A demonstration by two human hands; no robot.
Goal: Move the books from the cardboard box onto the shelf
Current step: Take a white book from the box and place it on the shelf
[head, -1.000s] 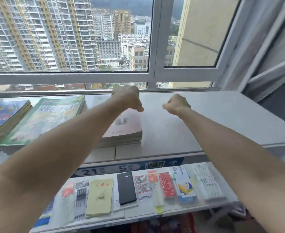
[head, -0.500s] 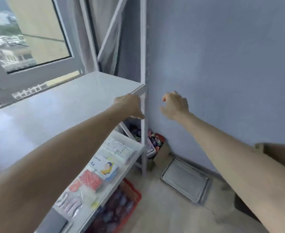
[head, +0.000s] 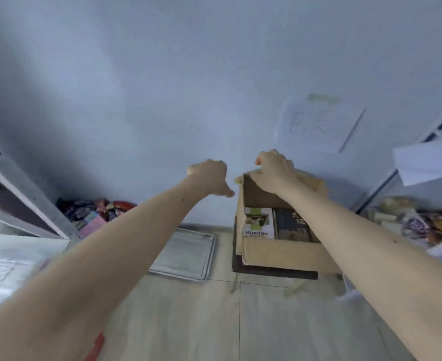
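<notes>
Brown cardboard box w/ two books inside. Right hand over its far rim, fingers curled; left hand loosely closed, holding nothing.

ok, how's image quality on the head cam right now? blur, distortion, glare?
Head view: motion-smeared throughout, worst at the edges, shelf and clutter at right soft; cardboard box and white book sharpest, title partly legible. Wide-angle stretch balloons both forearms. Light flat and bluish, no glare, only soft shadows.
</notes>
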